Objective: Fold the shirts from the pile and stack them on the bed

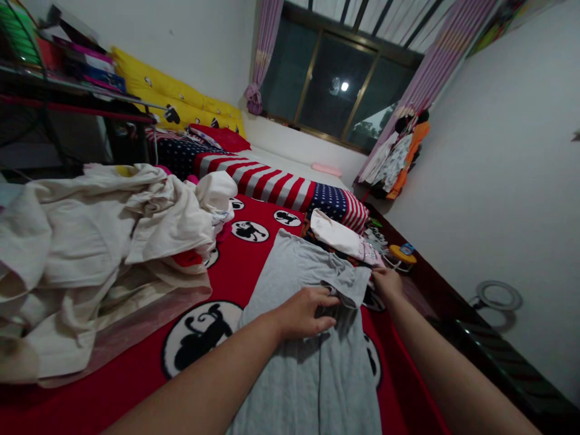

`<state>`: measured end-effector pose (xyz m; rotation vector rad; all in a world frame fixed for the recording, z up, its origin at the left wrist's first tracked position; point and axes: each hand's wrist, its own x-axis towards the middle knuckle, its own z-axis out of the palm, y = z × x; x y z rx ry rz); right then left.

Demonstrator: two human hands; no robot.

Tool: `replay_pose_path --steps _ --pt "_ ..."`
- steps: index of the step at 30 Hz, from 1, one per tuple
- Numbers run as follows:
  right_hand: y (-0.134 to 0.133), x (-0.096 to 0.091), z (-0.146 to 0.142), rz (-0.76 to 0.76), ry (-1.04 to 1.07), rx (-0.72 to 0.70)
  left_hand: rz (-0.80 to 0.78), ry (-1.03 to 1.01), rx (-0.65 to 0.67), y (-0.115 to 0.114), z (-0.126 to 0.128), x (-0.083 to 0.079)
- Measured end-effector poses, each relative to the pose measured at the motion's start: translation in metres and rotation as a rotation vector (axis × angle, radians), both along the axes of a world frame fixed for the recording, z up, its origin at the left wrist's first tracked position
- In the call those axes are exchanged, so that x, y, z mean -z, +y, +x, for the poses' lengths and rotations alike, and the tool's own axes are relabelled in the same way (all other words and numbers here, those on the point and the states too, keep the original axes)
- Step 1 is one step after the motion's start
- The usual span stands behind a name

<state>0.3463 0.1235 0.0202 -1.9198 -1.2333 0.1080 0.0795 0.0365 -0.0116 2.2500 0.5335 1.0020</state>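
A light grey knit garment (294, 278) lies stretched lengthwise over a red blanket, its folds bunched near the far end. On that bunched part rests my left hand (306, 311), fingers bent and thumb apart from them, touching the cloth. My right hand (387, 283) is closed at the garment's far right corner, pinching its edge; the fingertips are partly hidden. Just beyond the grey cloth is a folded white garment (338, 235) with pinkish trim, lying on dark and brown patterned fabric.
A large heap of cream-white clothes (104, 223) covers the left of the red blanket (240, 272). Behind is a second bed with a stars-and-stripes cover (267, 187). A cluttered desk (90, 90) stands at left. A dark wooden edge (435, 290) runs along the right, holding a yellow round object (402, 254).
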Motion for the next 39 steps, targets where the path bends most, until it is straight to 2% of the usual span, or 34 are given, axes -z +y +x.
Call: replay_pose_path --steps 2,5,8,10,12,16,19,23,27,29,31,35,37,39 --pt "0.002 -0.006 -0.009 0.059 -0.093 0.013 0.003 0.042 0.015 0.0 -0.001 0.001" --pt "0.008 -0.016 -0.032 0.088 -0.202 -0.132 0.016 0.07 0.028 0.0 -0.001 0.001" --pt "0.014 -0.021 -0.054 -0.118 -0.379 -0.301 0.031 0.07 0.019 -0.001 -0.001 0.001" --pt "0.02 -0.019 -0.062 -0.252 -0.479 -0.318 0.029 0.057 0.021 -0.002 -0.001 0.0" --pt "0.026 -0.015 -0.064 -0.267 -0.5 -0.281 0.018 0.031 0.031 -0.003 -0.002 -0.001" --pt "0.039 0.002 -0.059 -0.208 -0.467 -0.23 -0.036 -0.037 -0.003 -0.001 -0.003 0.0" --pt "0.043 0.01 -0.052 -0.201 -0.415 -0.291 -0.094 -0.108 -0.113 0.004 -0.003 0.003" --pt "0.031 -0.001 -0.037 -0.12 -0.316 -0.391 -0.163 -0.201 -0.257 0.01 -0.003 0.005" --pt "-0.001 -0.017 -0.02 -0.047 -0.222 -0.469 -0.166 -0.268 -0.325 0.011 -0.003 0.003" --pt "-0.016 -0.019 -0.014 -0.077 -0.15 -0.508 -0.134 -0.302 -0.34 0.011 -0.003 0.002" --pt "-0.025 -0.017 -0.009 -0.171 -0.051 -0.552 -0.107 -0.33 -0.389 0.012 -0.004 0.003" --pt "-0.025 -0.01 -0.003 -0.407 0.112 -0.678 -0.104 -0.33 -0.494 0.018 -0.006 0.007" --pt "-0.02 -0.004 -0.001 -0.404 0.108 -0.636 -0.12 -0.312 -0.511 0.02 -0.007 0.009" --pt "-0.015 0.002 0.0 -0.33 0.085 -0.552 -0.135 -0.291 -0.514 0.021 -0.007 0.01"
